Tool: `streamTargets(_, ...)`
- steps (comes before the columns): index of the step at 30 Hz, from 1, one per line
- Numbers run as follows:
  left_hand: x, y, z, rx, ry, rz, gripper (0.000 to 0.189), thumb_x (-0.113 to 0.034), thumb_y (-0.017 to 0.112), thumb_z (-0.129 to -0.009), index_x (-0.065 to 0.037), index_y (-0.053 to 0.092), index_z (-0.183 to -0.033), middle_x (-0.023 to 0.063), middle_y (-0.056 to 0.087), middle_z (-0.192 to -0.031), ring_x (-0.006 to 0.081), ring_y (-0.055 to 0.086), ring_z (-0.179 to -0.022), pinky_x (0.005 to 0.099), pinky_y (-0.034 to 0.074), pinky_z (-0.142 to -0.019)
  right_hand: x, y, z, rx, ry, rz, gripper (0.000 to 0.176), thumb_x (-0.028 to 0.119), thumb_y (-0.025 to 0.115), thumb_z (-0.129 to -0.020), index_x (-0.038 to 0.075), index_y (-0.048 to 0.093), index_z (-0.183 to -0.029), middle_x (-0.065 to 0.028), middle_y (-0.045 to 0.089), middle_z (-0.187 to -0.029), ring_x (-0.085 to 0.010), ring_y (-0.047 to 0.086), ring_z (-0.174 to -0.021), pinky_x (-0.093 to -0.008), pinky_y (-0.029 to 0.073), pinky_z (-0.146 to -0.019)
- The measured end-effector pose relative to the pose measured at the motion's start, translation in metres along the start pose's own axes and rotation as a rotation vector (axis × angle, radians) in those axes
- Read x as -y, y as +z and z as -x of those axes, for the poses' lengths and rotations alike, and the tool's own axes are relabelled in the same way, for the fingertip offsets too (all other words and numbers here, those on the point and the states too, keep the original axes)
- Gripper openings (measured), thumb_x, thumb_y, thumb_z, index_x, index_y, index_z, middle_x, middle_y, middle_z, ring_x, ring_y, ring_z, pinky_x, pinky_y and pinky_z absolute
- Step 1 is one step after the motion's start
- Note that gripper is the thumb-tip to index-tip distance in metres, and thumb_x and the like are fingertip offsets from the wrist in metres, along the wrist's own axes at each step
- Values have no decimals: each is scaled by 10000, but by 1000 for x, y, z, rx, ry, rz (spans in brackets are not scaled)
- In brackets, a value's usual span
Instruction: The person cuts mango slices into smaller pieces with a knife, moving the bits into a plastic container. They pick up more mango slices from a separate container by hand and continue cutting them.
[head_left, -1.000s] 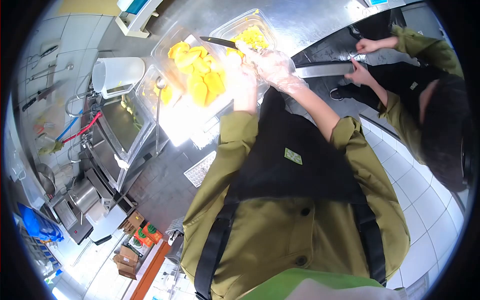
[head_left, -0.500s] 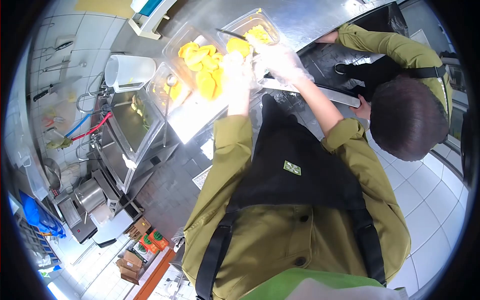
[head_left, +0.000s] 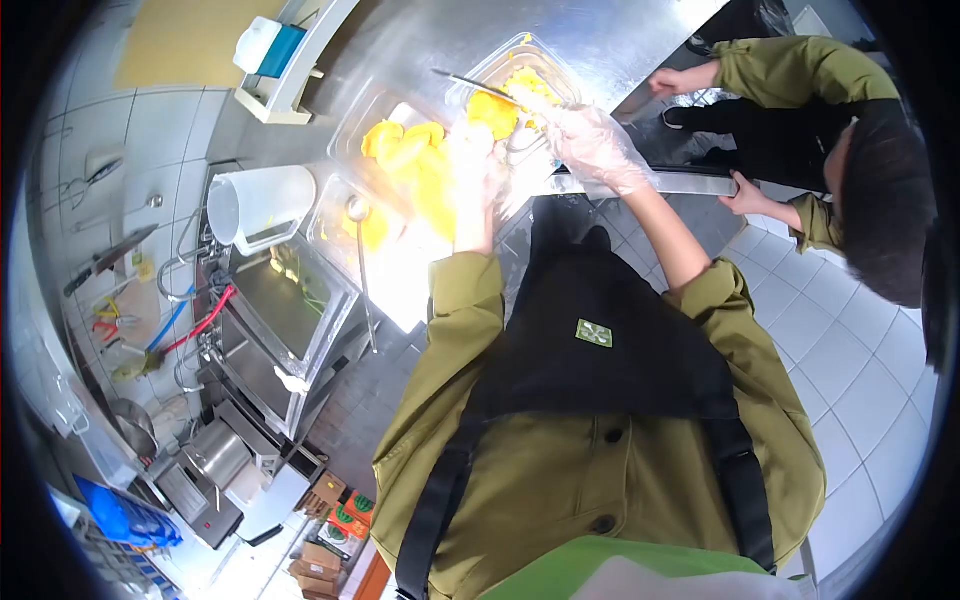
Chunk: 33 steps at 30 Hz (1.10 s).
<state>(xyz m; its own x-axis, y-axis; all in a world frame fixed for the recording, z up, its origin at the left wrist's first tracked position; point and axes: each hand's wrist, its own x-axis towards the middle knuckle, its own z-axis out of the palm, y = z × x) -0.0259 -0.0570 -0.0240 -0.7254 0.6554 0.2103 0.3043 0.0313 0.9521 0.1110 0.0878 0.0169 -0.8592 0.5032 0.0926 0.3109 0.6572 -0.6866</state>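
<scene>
Fingers (head_left: 562,121) of the right hand (head_left: 597,148) curled around the knife (head_left: 478,86), left hand's (head_left: 478,152) grip unreadable in glare

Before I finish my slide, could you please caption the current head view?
Gloved right hand holding a knife over a tub of yellow pieces, left hand nearby.

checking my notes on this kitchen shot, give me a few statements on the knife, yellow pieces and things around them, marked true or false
1. The right hand holds the knife. True.
2. The right hand is uncovered. False: it wears a clear glove.
3. Yellow pieces lie in clear tubs. True.
4. The co-worker's sleeves are white. False: the sleeves are olive green.
5. In view, a translucent pitcher is left of the yellow pieces. True.
</scene>
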Motion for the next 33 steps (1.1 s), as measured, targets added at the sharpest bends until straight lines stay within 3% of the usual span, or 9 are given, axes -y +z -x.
streamTargets(7, 6, -11, -18, 104, -76, 30, 219, -168, 657, -743, -31, 584, -897, 186, 570, -901, 376, 559, -865, 442, 469, -760, -2, -4, -7, -81, 37, 97, 366, 151, 532, -882, 172, 609, -1239, -131, 666, -884, -306, 636, -800, -375, 510, -803)
streamTargets(10, -2, -14, -19, 74, -473, 356, 230, -144, 653, -731, -24, 597, -919, 187, 579, -929, 369, 567, -866, 437, 481, -756, -9, -3, -13, 79, -26, 271, 290, 161, 531, -888, 130, 639, -1155, -130, 666, -915, -314, 634, -830, -390, 516, -786)
streamTargets(12, -6, -16, -18, 190, 39, -284, 163, -61, 589, -880, -78, 525, -1029, -6, 530, -908, 104, 499, -780, 240, 437, -703, -13, -7, -19, 15, 3, 250, 282, 203, 494, -885, 203, 643, -1124, -110, 651, -822, -300, 630, -795, -413, 518, -715)
streamTargets(15, -9, -17, -24, 110, -564, 519, 187, -25, 588, -872, -80, 531, -1041, -3, 538, -903, 97, 505, -756, 248, 446, -680, 3, -18, -12, 6, -19, 196, 263, 202, 507, -908, 117, 650, -1112, -128, 654, -879, -322, 628, -821, -405, 518, -742)
streamTargets(16, 9, -18, -23, 111, -565, 521, 187, -25, 588, -872, -80, 531, -1041, -3, 538, -903, 97, 505, -756, 248, 446, -680, 6, -19, -11, 33, -100, 137, 275, 223, 488, -918, 145, 645, -1130, -119, 649, -844, -311, 624, -789, -402, 514, -709)
streamTargets(18, 42, -18, -24, 262, 266, -346, 203, 5, 584, -869, -81, 530, -1045, 6, 538, -890, 91, 501, -752, 249, 449, -659, 2, -11, -20, 146, -124, 325, 279, 217, 492, -912, 157, 641, -1141, -112, 647, -825, -303, 624, -770, -397, 515, -690)
streamTargets(19, 46, -20, -22, 264, 263, -338, 203, 5, 584, -869, -81, 530, -1045, 6, 538, -890, 91, 501, -752, 249, 449, -659, 5, -11, -23, 261, -154, 509, 285, 211, 497, -907, 168, 637, -1152, -106, 644, -806, -296, 624, -751, -392, 516, -670)
streamTargets(21, 44, -22, -22, 231, -396, 145, 176, 16, 581, -871, -81, 540, -1011, 8, 540, -898, 93, 495, -749, 244, 437, -633, 9, -11, -20, 137, -123, 411, 306, 177, 518, -881, 184, 629, -1166, -94, 628, -759, -285, 620, -718, -384, 512, -634)
streamTargets(33, -15, -23, -23, 310, -294, -360, 70, -78, 610, -890, -59, 555, -931, 30, 549, -839, 158, 528, -761, 283, 433, -658, 9, -15, -17, 88, -53, 281, 230, 191, 571, -876, 164, 676, -1080, -117, 632, -763, -306, 619, -726, -394, 513, -645)
